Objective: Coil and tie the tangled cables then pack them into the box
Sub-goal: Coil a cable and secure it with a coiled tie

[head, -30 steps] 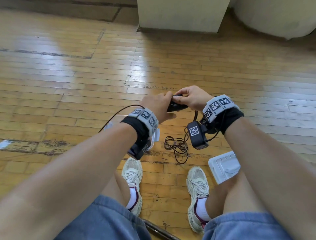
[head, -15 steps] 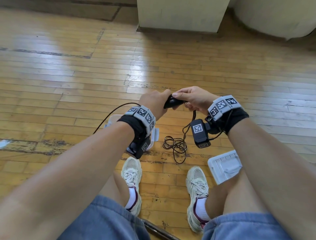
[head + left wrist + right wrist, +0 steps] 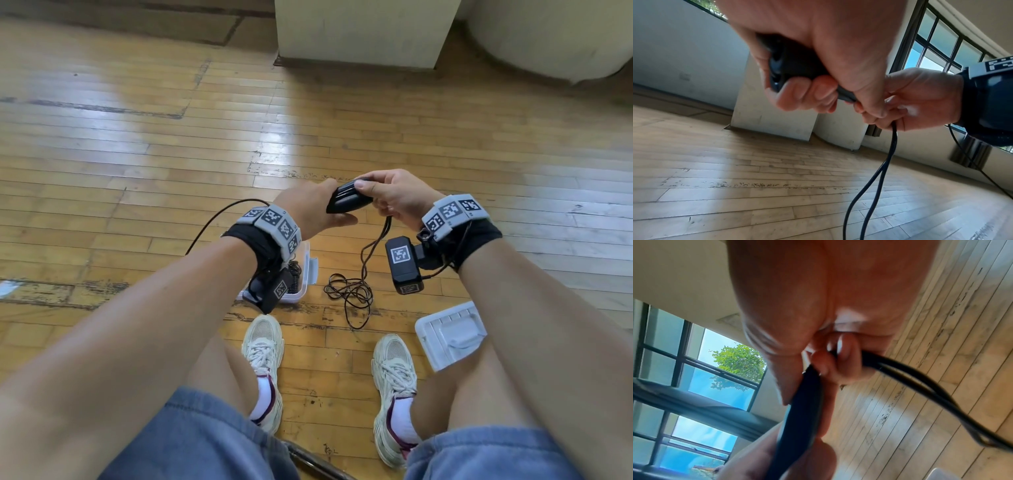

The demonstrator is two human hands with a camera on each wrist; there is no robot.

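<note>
Both the left hand (image 3: 317, 209) and right hand (image 3: 394, 195) still grasp the black cable bundle (image 3: 347, 198), now raised slightly and tilted, so coiling continues while tangled cable (image 3: 352, 291) remains on the floor.

Both forearms extended forward over the knees, left hand (image 3: 310, 209) and right hand (image 3: 394, 195) meeting knuckle to knuckle, fingers curled closed.

Glossy worn wood floor (image 3: 137, 164); shiny black cable coil (image 3: 347, 200); white plastic box (image 3: 310, 270)
</note>
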